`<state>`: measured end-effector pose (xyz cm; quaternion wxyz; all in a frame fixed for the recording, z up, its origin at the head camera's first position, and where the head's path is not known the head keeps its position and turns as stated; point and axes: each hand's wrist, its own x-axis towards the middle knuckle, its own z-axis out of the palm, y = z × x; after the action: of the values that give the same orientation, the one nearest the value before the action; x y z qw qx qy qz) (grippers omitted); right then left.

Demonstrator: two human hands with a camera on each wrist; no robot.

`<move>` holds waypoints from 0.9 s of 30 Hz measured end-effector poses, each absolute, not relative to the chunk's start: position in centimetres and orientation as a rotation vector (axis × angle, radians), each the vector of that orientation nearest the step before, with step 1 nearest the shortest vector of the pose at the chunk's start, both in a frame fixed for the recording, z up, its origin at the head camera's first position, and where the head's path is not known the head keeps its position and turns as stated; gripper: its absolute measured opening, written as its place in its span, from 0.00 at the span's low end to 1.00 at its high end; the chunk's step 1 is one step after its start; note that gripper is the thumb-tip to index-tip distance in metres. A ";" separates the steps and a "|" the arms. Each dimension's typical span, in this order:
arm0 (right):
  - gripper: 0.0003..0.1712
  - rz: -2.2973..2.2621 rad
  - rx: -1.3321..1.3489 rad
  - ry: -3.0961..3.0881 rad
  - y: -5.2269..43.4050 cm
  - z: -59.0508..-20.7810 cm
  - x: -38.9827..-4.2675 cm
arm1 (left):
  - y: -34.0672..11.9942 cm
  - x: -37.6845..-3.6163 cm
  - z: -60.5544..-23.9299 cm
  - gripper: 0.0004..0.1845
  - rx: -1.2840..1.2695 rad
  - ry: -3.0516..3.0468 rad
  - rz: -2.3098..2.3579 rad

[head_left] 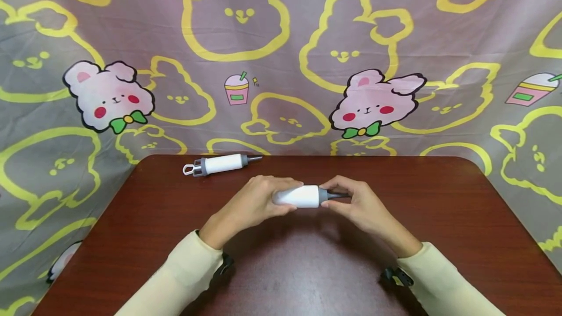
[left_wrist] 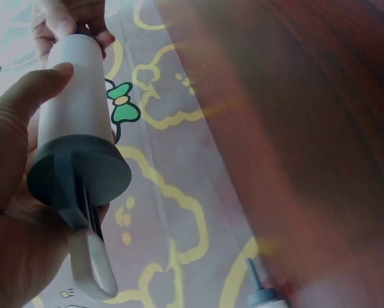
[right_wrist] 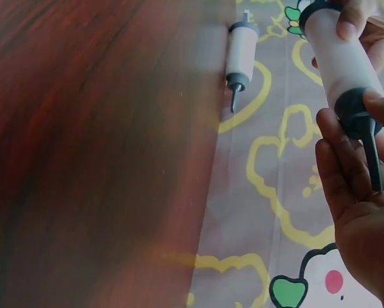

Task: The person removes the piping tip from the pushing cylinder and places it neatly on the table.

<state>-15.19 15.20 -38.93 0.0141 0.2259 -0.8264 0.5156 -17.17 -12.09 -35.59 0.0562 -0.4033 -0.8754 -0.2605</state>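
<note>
A white hand pump [head_left: 305, 196] with grey ends is held level above the table in the head view. My left hand [head_left: 254, 201] grips its white barrel, thumb along the side. At the other end, my right hand [head_left: 360, 204] pinches the grey nozzle cap [right_wrist: 357, 109] between thumb and fingers. The thin dark nozzle [right_wrist: 372, 157] points down over the right palm in the right wrist view. Below the left hand, the left wrist view shows the dark round end cap [left_wrist: 83, 170] and a white loop handle [left_wrist: 92, 266], pushed close to the barrel.
A second hand pump [head_left: 223, 164] of the same kind lies near the table's back left edge, nozzle to the right. The reddish-brown table [head_left: 439, 199] ends at a patterned cloth [head_left: 281, 77] hanging behind it.
</note>
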 end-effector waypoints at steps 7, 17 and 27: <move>0.16 1.618 0.709 -2.564 15.2 -38.8 -15.1 | -12.2 -17.1 -35.9 0.25 -1.203 -2.653 -0.833; 0.14 1.587 0.733 -2.598 15.9 -38.3 -15.1 | -11.9 -16.7 -35.9 0.25 -1.211 -2.584 -0.729; 0.12 1.630 0.742 -2.610 16.2 -37.9 -15.1 | -11.6 -16.3 -35.7 0.26 -1.218 -2.506 -0.645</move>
<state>-15.07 16.24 -37.95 -0.0122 0.2344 -0.8245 0.5149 -16.26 -11.61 -35.71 0.1406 -0.4216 -0.8675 -0.2233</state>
